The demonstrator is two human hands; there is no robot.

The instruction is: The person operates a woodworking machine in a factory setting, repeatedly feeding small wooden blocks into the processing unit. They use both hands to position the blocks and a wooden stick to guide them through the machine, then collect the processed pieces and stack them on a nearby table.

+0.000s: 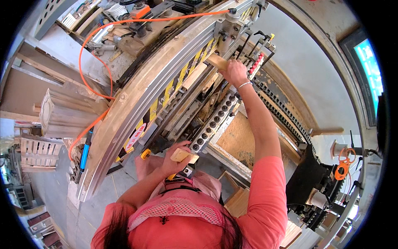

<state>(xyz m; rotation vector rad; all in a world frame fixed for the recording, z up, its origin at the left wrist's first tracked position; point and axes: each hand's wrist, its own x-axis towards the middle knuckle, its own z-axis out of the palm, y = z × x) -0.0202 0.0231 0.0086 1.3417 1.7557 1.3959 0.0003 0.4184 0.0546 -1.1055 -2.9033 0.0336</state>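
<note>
Wood pieces at the machine, one in each hand.
Right hand [234,71] grips a wood strip [216,61] against the far clamp head [227,29]; left hand [174,159] clasps a small block [183,155] near the chest. Loading seems in progress (my judgement): next comes careful seating, with little room between the long rail [137,103] and the roller row [213,122].

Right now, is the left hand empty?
No. The left hand holds a small wooden block near the body; the right hand grips another wooden piece.
</note>
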